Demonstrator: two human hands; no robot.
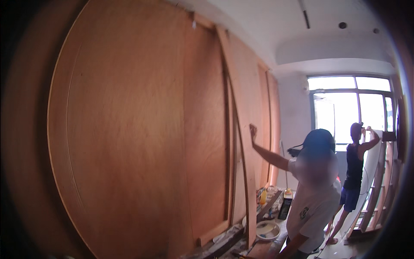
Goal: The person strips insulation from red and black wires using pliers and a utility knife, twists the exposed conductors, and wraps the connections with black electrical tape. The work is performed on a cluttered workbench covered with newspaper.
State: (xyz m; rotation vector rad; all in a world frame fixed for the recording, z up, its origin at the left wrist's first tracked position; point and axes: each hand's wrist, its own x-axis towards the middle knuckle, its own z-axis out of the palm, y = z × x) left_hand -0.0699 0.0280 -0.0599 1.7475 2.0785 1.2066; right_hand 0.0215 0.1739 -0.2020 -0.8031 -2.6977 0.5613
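Note:
Neither of my hands shows in the head view. A large sheet of brown plywood (125, 129) fills the left side, standing upright, with a pale edge strip along its near side. Beyond it, a long narrow wooden board (241, 125) leans against the panelled wall. A co-worker in a white shirt and dark cap (312, 203) stands facing this way. That person's raised hand (253, 131) is at the leaning board; the other arm hangs low at the bottom edge.
A second person in a dark sleeveless top (354, 168) stands by the window (336, 114), arms raised at a tall pale panel (371, 168). A round white basin (268, 231), a dark can (285, 205), wood offcuts and clutter lie along the wall's foot. Timber (377, 194) stands at right.

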